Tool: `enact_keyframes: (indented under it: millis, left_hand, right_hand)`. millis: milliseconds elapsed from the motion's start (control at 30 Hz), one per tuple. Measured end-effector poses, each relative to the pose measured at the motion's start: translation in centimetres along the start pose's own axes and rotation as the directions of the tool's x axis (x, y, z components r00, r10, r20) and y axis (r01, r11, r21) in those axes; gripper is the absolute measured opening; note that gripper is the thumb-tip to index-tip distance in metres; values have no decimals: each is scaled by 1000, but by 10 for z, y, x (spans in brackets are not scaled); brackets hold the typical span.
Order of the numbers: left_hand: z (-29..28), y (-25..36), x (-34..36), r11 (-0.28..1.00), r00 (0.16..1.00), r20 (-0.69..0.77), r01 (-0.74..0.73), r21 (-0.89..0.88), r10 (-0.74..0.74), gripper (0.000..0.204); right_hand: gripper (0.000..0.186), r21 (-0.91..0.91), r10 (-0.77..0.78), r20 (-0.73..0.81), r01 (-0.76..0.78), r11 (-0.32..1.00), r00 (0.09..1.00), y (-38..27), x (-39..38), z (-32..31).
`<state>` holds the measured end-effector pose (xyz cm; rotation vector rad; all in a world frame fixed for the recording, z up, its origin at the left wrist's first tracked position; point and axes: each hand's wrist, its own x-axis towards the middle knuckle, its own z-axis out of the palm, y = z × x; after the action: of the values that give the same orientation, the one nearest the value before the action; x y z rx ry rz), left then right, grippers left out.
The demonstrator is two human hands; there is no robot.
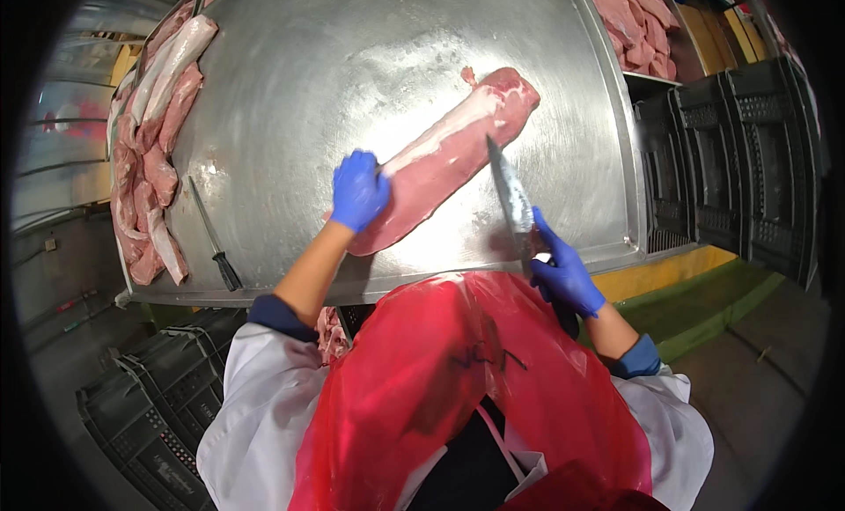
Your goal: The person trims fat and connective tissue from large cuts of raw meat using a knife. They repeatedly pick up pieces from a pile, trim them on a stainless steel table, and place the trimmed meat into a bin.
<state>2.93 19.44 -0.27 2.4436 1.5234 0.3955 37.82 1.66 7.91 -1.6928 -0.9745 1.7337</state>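
A long pork loin with a strip of white fat lies aslant on the steel table, its far end toward the upper right. My left hand, in a blue glove, is closed on the loin's left edge near its closer end; the fingertips are partly hidden. In my blue-gloved right hand is a wide-bladed knife, gripped by its handle. The blade points away from me, and its tip is at or just over the loin's right edge; contact I cannot tell.
On the steel table, a sharpening steel lies left of my left hand. Several meat pieces are heaped along the left edge. More meat fills a container at upper right. Black crates stand right; others are lower left.
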Motion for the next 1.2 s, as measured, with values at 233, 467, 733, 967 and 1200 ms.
enact_keyframes:
  millis: [233,467,733,967,1200]
  left_hand:
    - [55,143,177,988,960,256,138,-71,-115,53]
    - [55,105,211,888,867,474,332,-318,-154,41]
    - [35,117,196,792,892,415,380,-478,-177,28]
    - [42,91,207,779,896,409,379,-499,-174,26]
    - [23,96,205,747,932,359,277,-605,-55,24]
  right_hand:
    - [87,192,-314,-365,401,896,877,-14,88,-61]
    - [81,79,-349,-368,403,912,862,-34,235,-25]
    - [78,-109,-143,141,158,981,980,-29,142,-37]
    - [80,-90,-197,98,206,974,975,-27,170,-12]
    - [81,-102,-197,122,209,973,973,-59,186,4]
